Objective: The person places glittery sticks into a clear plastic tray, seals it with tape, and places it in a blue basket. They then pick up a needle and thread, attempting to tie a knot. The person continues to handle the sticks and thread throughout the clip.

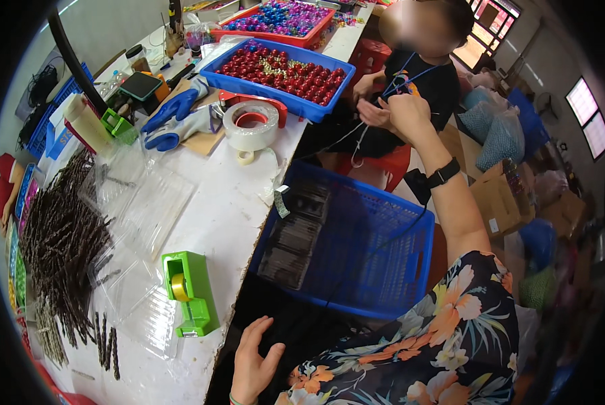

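Observation:
My right arm, with a black wristband, stretches up to the person in a black top. There my right hand [408, 115] is closed, its fingertips turned away, beside the other person's hands [373, 111]. A thin pale cord [360, 145] hangs just below these hands; whether my fingers grip it is hidden. Low in the picture, my left hand [256, 361] holds nothing, its thumb apart from the fingers, by the table's edge. A green tape dispenser [198, 297] with yellow tape stands on the white table [215, 202], near that hand. A blue basket [383, 270] holding dark packs sits between my two hands.
Dark twisted sticks [63, 236] lie heaped on the table's left beside clear plastic trays [154, 209]. Farther back are a large tape roll [250, 125], gloves [181, 118], and a blue tray [275, 98] of red beads. Cardboard boxes [502, 202] and filled bags [502, 138] crowd the right.

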